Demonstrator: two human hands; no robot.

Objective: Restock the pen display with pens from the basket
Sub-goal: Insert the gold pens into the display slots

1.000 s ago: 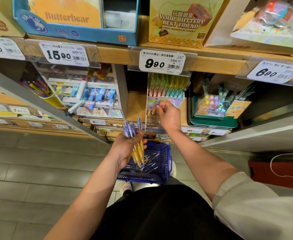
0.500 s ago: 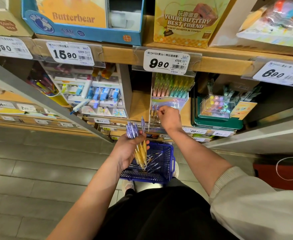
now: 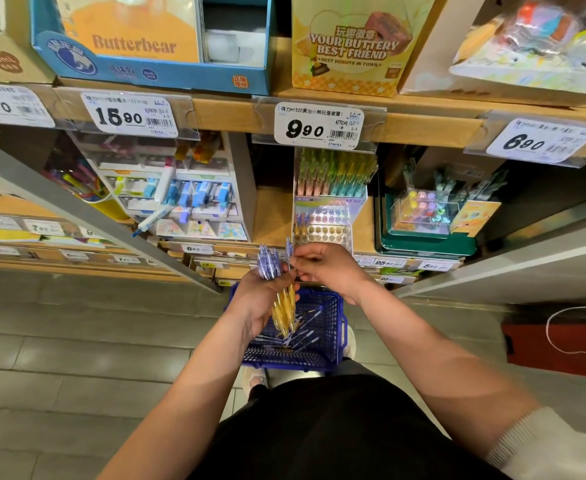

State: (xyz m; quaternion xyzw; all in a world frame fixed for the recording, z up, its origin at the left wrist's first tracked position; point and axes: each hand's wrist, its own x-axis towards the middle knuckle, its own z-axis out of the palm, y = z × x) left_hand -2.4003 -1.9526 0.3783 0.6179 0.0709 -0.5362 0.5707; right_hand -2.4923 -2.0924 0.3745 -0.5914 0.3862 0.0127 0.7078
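Pens w/ yellow barrels & purple caps, held as an upright bundle in the L hand; fingers curled round the barrels, caps up; bundle sits above the blue basket & in front of the shelf's lower edge. R hand meets the bundle from the right; thumb & forefinger pinch a single pen at the bundle's right edge, its purple cap standing a little higher than the rest; remaining R fingers curled.

Basket rests on the tiled floor, close to the person's legs; loose pens lie criss-cross in its bottom.

Pen display: clear tiered holder on the shelf, just beyond the hands, under the 9.90 price tag; back tier packed w/ pink, green & teal pens; front tier has a few yellow-and-purple pens at its left end, patterned backing showing across the rest.

Adjacent: white organiser w/ blue-capped items to the left; green tray to the right.
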